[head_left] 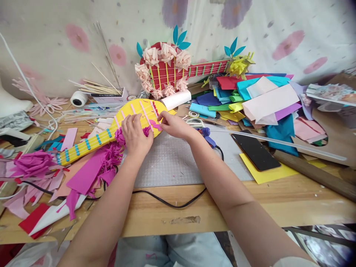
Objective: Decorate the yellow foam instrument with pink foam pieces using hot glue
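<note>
A yellow paper guitar (91, 139) with pink strings and blue frets lies on the table, its round body toward the middle. My left hand (135, 134) rests on the body's lower edge, pressing a magenta paper flower (147, 130) against it. My right hand (174, 124) pinches a small magenta paper piece (156, 125) at the same spot, just right of the left hand. Another magenta flower (119, 136) sits on the guitar beside my left wrist.
A grey cutting mat (172, 163) lies under my arms, with a black cable (167, 202) crossing the front edge. A red paper guitar (178, 68) leans at the back. Coloured paper sheets (261, 98), a black phone (255, 151), a glue gun (208, 135) and magenta scraps (86, 174) surround them.
</note>
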`<action>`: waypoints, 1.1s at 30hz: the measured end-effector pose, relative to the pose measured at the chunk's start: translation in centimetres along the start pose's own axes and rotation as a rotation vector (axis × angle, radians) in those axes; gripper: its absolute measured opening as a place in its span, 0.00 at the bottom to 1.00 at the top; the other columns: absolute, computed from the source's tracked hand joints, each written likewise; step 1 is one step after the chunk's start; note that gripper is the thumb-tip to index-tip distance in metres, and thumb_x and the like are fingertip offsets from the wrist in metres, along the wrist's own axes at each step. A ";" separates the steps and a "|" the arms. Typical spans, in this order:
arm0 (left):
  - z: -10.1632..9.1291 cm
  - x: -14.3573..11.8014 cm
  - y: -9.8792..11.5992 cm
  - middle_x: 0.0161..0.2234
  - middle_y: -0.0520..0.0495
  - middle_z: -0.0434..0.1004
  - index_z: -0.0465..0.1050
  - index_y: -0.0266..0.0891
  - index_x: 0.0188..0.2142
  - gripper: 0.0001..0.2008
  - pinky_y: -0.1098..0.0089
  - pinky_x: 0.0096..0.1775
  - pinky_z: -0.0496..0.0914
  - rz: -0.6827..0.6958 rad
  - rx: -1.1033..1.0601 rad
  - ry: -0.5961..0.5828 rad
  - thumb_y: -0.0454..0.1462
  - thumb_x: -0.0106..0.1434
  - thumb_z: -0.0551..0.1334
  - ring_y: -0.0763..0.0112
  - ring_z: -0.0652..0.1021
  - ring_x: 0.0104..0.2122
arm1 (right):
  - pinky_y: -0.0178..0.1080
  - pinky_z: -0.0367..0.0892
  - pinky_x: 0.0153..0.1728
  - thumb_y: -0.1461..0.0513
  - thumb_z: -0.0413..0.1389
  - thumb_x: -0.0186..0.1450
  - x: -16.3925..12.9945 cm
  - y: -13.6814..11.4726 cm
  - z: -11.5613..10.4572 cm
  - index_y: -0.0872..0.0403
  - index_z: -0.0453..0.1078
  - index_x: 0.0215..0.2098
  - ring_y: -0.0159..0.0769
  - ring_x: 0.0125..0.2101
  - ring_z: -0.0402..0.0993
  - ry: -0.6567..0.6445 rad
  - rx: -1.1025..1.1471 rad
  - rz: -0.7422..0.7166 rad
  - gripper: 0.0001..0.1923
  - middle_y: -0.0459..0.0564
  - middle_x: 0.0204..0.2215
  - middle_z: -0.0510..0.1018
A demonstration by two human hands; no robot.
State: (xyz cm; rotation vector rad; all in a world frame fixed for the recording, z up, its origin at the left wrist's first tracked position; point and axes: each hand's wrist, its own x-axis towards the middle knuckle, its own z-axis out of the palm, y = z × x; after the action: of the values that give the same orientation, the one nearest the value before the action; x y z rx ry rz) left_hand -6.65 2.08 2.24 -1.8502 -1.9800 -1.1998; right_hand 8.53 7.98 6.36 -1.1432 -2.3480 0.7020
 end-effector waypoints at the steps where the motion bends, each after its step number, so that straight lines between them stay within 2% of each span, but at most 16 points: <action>1: -0.1 0.0 -0.2 0.55 0.35 0.62 0.60 0.38 0.54 0.27 0.48 0.59 0.50 -0.005 -0.007 0.000 0.36 0.53 0.60 0.49 0.59 0.59 | 0.36 0.60 0.34 0.65 0.48 0.60 0.2 -0.1 0.2 0.54 0.64 0.42 0.35 0.31 0.68 -0.006 -0.004 -0.018 0.11 0.47 0.31 0.75; 10: -0.1 -0.2 -0.9 0.52 0.36 0.64 0.62 0.38 0.53 0.26 0.51 0.58 0.52 0.031 0.007 -0.029 0.38 0.54 0.60 0.51 0.62 0.57 | 0.36 0.60 0.33 0.65 0.46 0.62 1.0 -0.5 2.1 0.54 0.60 0.43 0.36 0.32 0.70 -0.016 -0.002 -0.001 0.11 0.49 0.33 0.75; 27: -0.1 -0.3 -0.6 0.51 0.37 0.66 0.64 0.39 0.51 0.24 0.52 0.58 0.53 0.027 0.010 -0.001 0.36 0.53 0.60 0.53 0.63 0.56 | 0.40 0.63 0.36 0.64 0.47 0.62 1.3 -0.4 3.3 0.53 0.60 0.42 0.40 0.34 0.71 -0.008 -0.014 -0.004 0.10 0.49 0.35 0.76; 33: 0.0 -0.4 -0.7 0.52 0.37 0.66 0.63 0.38 0.51 0.25 0.53 0.58 0.52 0.028 0.011 -0.005 0.36 0.53 0.59 0.53 0.63 0.56 | 0.38 0.63 0.35 0.63 0.48 0.62 1.4 -0.1 3.3 0.53 0.60 0.42 0.37 0.33 0.71 -0.007 0.063 0.001 0.09 0.48 0.35 0.76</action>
State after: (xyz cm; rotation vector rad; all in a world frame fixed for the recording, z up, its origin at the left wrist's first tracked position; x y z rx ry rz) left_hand -7.17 1.85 1.72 -1.8705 -1.9533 -1.1751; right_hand 5.75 8.26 4.11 -1.1170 -2.3144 0.7761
